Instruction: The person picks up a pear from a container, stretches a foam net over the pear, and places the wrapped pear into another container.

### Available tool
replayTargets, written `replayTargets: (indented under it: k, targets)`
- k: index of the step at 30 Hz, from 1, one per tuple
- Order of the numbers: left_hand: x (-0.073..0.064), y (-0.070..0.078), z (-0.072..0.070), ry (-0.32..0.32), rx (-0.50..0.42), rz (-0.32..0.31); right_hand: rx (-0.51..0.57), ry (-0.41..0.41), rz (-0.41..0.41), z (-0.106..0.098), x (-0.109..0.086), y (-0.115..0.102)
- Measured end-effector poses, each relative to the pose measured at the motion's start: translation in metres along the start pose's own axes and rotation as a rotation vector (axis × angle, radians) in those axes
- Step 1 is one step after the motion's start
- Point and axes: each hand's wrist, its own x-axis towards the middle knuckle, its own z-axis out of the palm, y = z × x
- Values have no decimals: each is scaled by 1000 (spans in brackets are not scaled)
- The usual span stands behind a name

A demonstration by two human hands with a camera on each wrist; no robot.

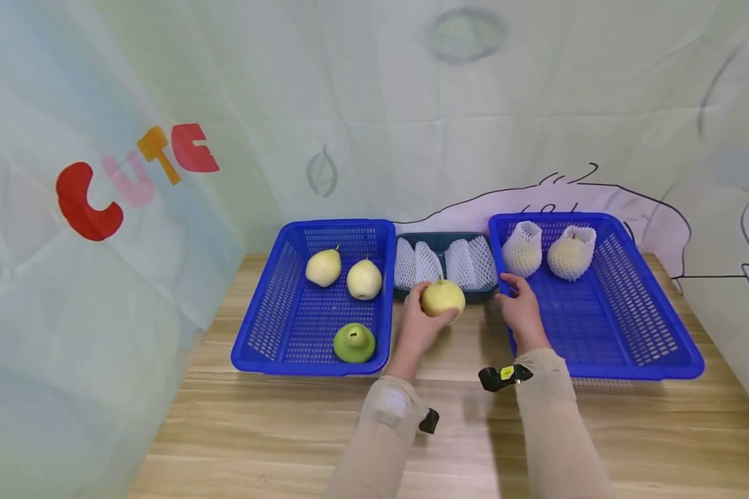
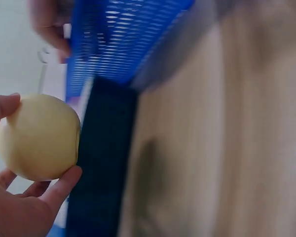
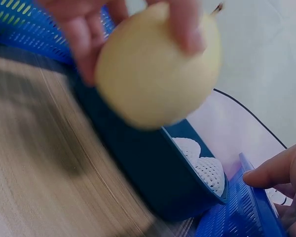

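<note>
My left hand [image 1: 419, 326] grips a yellow pear [image 1: 444, 299], thumb and fingers spread round its sides. In the left wrist view the pear [image 2: 39, 138] is raised in front of a dark teal box [image 2: 101, 163]. White foam net sleeves [image 1: 468, 263] lie in that box, behind the pear in the head view. My right hand [image 1: 524, 312] is at the near left rim of the right blue basket [image 1: 605, 339], with thumb and fingers apart. In the right wrist view its thumb [image 3: 269, 170] overlaps the basket's rim.
In the left blue basket [image 1: 259, 346] lie two yellow pears [image 1: 364, 280] and a green pear [image 1: 354, 343]. Two pears in foam nets [image 1: 571, 254] sit at the back of the right basket. A printed curtain [image 1: 374, 118] hangs behind the wooden table [image 1: 256, 430].
</note>
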Motion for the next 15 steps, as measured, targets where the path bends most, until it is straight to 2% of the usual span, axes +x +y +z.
replayTargets:
  k: [8, 15]
  targets:
    - [-5, -33, 15, -14, 41, -56, 10, -11, 14, 0, 0, -2]
    - [-8, -45, 17, -27, 75, -60, 17, -19, 29, 0, -2, -4]
